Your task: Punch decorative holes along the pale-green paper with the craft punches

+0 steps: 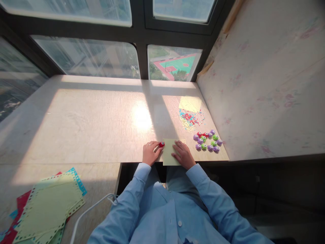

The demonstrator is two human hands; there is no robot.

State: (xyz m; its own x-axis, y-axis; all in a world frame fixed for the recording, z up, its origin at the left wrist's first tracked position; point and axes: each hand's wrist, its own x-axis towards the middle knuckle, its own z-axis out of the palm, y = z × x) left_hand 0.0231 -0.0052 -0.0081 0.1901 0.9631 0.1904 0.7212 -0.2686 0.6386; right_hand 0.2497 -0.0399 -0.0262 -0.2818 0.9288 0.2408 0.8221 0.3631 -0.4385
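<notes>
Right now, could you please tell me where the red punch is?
The red punch is at the table's near edge, under the left hand's fingertips, at the left edge of the green paper.

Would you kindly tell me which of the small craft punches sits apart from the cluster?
The small red craft punch at the left hand, on the pale green paper sheet's left edge; the purple, green and red ones cluster to the right.

A small red punch (161, 144) sits at the top left corner of a pale green paper sheet (169, 156), which lies flat, overhanging the table's near edge.
</notes>
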